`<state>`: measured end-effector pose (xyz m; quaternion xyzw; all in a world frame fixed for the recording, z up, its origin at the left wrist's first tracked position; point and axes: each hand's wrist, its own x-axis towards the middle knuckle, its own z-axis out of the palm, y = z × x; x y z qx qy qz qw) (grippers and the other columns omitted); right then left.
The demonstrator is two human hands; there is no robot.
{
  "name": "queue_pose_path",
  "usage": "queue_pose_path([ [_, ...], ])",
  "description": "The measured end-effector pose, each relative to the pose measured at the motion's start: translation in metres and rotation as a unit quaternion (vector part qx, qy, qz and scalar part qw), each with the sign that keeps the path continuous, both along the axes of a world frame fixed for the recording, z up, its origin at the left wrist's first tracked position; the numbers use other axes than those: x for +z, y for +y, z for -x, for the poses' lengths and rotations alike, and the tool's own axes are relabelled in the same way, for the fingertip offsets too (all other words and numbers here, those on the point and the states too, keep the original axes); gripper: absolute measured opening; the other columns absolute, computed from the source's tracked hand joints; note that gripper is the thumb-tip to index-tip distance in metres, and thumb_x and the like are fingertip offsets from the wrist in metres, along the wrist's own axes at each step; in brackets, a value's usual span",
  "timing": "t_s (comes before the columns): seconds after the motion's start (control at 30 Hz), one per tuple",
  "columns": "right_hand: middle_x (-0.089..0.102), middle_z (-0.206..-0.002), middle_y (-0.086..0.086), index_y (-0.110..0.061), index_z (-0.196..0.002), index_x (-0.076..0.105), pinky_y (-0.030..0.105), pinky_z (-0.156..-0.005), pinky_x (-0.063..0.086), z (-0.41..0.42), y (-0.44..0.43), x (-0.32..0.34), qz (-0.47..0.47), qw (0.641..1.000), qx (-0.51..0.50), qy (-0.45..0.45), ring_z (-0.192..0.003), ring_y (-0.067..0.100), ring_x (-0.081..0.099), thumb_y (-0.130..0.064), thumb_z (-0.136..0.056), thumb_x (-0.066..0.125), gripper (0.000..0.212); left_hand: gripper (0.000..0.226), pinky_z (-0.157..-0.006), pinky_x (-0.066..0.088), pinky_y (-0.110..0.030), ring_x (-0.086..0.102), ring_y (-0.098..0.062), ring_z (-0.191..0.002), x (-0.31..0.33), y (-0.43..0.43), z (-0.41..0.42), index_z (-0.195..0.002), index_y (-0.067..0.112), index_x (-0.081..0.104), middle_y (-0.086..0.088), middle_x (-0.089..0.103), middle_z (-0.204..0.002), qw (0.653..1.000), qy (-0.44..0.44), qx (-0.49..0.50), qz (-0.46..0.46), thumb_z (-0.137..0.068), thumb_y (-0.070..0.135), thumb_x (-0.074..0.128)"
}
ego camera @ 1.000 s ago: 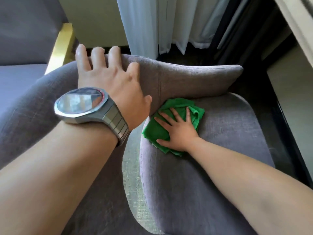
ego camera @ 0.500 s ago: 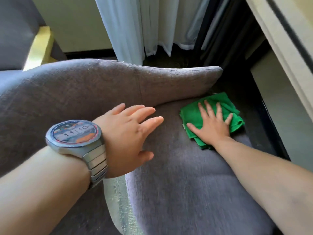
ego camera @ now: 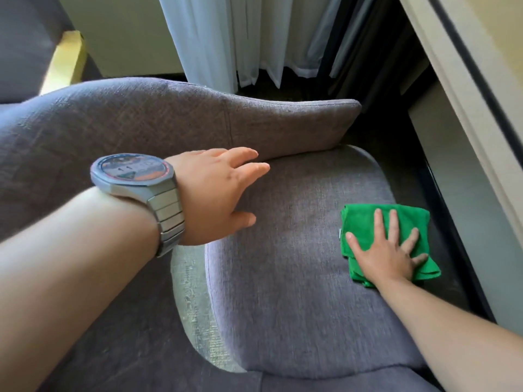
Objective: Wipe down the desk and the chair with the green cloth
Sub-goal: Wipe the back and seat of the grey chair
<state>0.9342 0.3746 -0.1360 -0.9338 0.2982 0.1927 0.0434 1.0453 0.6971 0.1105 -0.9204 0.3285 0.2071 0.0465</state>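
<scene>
A grey fabric chair (ego camera: pixel 283 250) fills the middle of the view, its curved back rising on the left and far side. The folded green cloth (ego camera: pixel 359 222) lies flat on the seat's right edge. My right hand (ego camera: pixel 387 250) presses down on the cloth with its fingers spread. My left hand (ego camera: pixel 215 193), with a metal watch on the wrist, hovers over the left part of the seat near the back, fingers apart and holding nothing. The desk (ego camera: pixel 475 89) shows as a pale edge at the upper right.
White curtains (ego camera: pixel 232 38) hang behind the chair. A second grey seat with a gold leg (ego camera: pixel 65 60) stands at the upper left. A dark gap of floor (ego camera: pixel 441 250) separates the chair from the desk's side panel.
My right hand slid the green cloth from the seat's back left corner across to its right edge. My left hand came off the chair back and dropped over the seat.
</scene>
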Motion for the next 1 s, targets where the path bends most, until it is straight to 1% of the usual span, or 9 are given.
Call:
queue_pose_path([
  [0.13,-0.011,-0.162,-0.013,-0.041,-0.151,-0.008,0.074,-0.105,0.016,0.052,0.011,0.000,0.010,0.999,-0.026,0.016,-0.146,0.040,-0.004,-0.086,-0.075,0.016,0.091,0.077,-0.111,0.035,-0.039,0.029,-0.019,-0.143,-0.002,-0.002,0.003,-0.151,0.034,0.012,0.010,0.009,-0.161,1.000,0.006,-0.003,0.001,-0.087,0.060,0.046],
  [0.3,-0.009,-0.163,-0.010,-0.038,-0.152,-0.006,0.073,-0.104,0.017,0.084,0.025,0.001,0.015,0.997,-0.068,0.031,-0.145,0.041,0.000,-0.085,-0.072,0.004,0.093,0.074,-0.104,0.042,-0.044,0.034,-0.020,-0.140,0.002,-0.004,0.004,-0.150,0.034,0.016,0.011,0.010,-0.161,1.000,-0.007,0.001,0.018,-0.087,0.059,0.047],
  [0.5,-0.004,-0.164,-0.008,-0.033,-0.155,0.005,0.073,-0.107,0.010,0.029,0.055,-0.003,0.001,0.988,-0.148,-0.034,-0.145,0.047,-0.001,-0.075,-0.084,0.009,0.082,0.074,-0.103,0.043,-0.045,0.034,-0.020,-0.140,0.009,-0.006,0.001,-0.150,0.035,0.017,0.012,0.008,-0.161,0.999,-0.029,-0.002,0.040,-0.088,0.061,0.046],
  [0.57,-0.002,-0.164,-0.008,-0.033,-0.155,0.007,0.071,-0.108,0.009,0.008,0.076,-0.005,-0.006,0.991,-0.119,-0.056,-0.145,0.048,-0.001,-0.073,-0.086,0.011,0.080,0.073,-0.101,0.044,-0.044,0.036,-0.021,-0.139,0.010,-0.007,0.001,-0.150,0.035,0.018,0.012,0.009,-0.161,0.998,-0.038,-0.007,0.041,-0.087,0.061,0.046],
  [0.7,0.001,-0.164,-0.010,-0.037,-0.153,0.005,0.066,-0.109,0.011,-0.012,0.123,-0.011,0.018,0.998,0.039,-0.042,-0.146,0.042,0.002,-0.072,-0.088,0.010,0.074,0.073,-0.100,0.044,-0.044,0.039,-0.023,-0.137,0.009,-0.005,0.001,-0.149,0.034,0.021,0.012,0.010,-0.161,0.998,-0.044,-0.009,0.043,-0.087,0.061,0.048],
  [0.83,0.015,-0.163,-0.007,-0.033,-0.154,0.015,0.058,-0.110,0.025,-0.010,0.094,0.004,0.011,0.995,0.052,-0.089,-0.144,0.031,0.021,-0.071,-0.087,0.012,0.077,0.073,-0.102,0.043,-0.044,0.037,-0.022,-0.138,0.008,-0.003,0.002,-0.149,0.035,0.020,0.011,0.008,-0.161,0.999,-0.029,-0.003,0.029,-0.087,0.061,0.048],
  [0.87,0.012,-0.164,-0.005,-0.032,-0.154,0.012,0.060,-0.112,0.019,-0.004,0.081,0.005,0.022,0.995,0.052,-0.087,-0.146,0.031,0.018,-0.073,-0.085,0.011,0.081,0.073,-0.102,0.043,-0.044,0.037,-0.022,-0.138,0.008,-0.004,0.003,-0.149,0.035,0.020,0.012,0.008,-0.161,0.999,-0.027,-0.005,0.028,-0.087,0.061,0.048],
  [0.93,-0.007,-0.164,-0.005,-0.035,-0.153,-0.004,0.070,-0.109,-0.003,0.005,0.068,0.003,0.035,0.998,0.046,-0.035,-0.149,0.033,-0.005,-0.083,-0.078,0.007,0.089,0.073,-0.101,0.043,-0.043,0.037,-0.022,-0.138,0.009,-0.005,0.003,-0.149,0.035,0.020,0.012,0.008,-0.161,0.999,-0.027,-0.004,0.030,-0.087,0.061,0.048],
  [1.0,-0.016,-0.163,-0.004,-0.037,-0.152,-0.010,0.076,-0.103,-0.006,0.003,0.077,-0.002,0.019,1.000,0.022,-0.006,-0.146,0.036,-0.017,-0.089,-0.071,0.007,0.097,0.073,-0.102,0.043,-0.043,0.037,-0.022,-0.138,0.010,-0.005,0.001,-0.149,0.035,0.020,0.012,0.008,-0.161,0.999,-0.032,-0.002,0.036,-0.087,0.061,0.048],
])
